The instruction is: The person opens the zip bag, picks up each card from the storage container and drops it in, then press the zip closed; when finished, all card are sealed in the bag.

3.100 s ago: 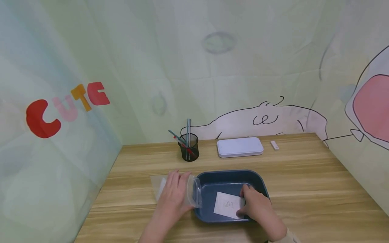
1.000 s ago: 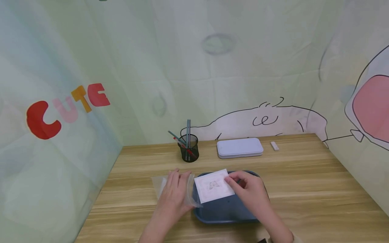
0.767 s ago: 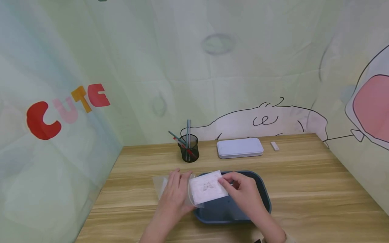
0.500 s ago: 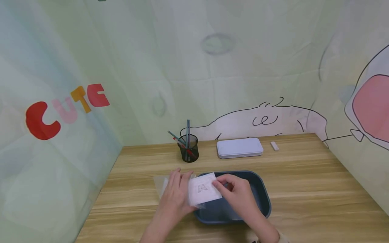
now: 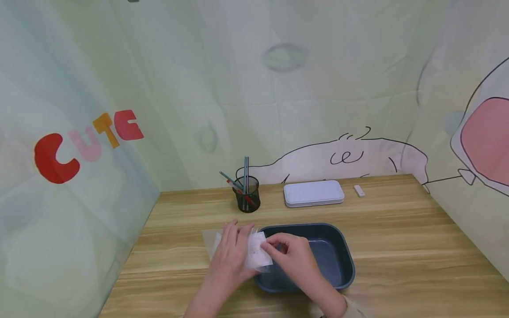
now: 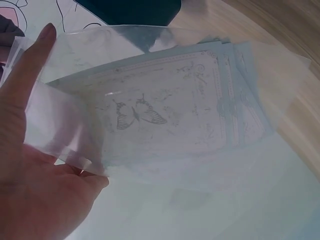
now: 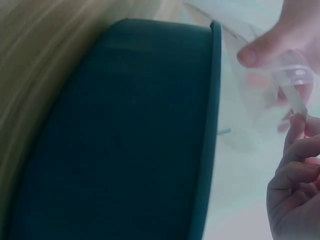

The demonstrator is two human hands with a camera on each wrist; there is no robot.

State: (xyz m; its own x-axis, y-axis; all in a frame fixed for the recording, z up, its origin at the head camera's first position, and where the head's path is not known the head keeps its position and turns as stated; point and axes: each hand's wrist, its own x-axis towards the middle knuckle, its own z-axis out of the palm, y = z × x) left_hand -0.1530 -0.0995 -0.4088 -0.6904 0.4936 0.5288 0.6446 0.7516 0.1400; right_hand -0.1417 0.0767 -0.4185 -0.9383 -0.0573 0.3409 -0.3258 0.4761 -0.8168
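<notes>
A white card (image 5: 257,255) printed with a small drawing is seen partly inside a clear plastic sleeve (image 5: 214,242), which lies on the wooden table (image 5: 397,238) just left of a dark blue tray (image 5: 345,256). In the left wrist view the card (image 6: 165,115) is shown through the sleeve (image 6: 260,60), with other sheets stacked under it. The sleeve is held down and its mouth kept apart by the left hand (image 5: 232,254), whose fingers are stretched flat over the plastic with the thumb under the upper flap. The trailing edge of the card is pinched by the right hand (image 5: 292,260), fingers curled around it, above the tray's left rim. In the right wrist view the right hand (image 7: 295,195) is seen beside the tray (image 7: 125,130), and the plastic there is blurred.

Farther back on the table a black mesh pen cup (image 5: 247,198) with pens is placed, to its right a flat white box (image 5: 314,193), and near that a small white eraser (image 5: 359,190). The table is enclosed by pale green cloth walls (image 5: 254,88) printed with cartoon figures and the word "CUTE".
</notes>
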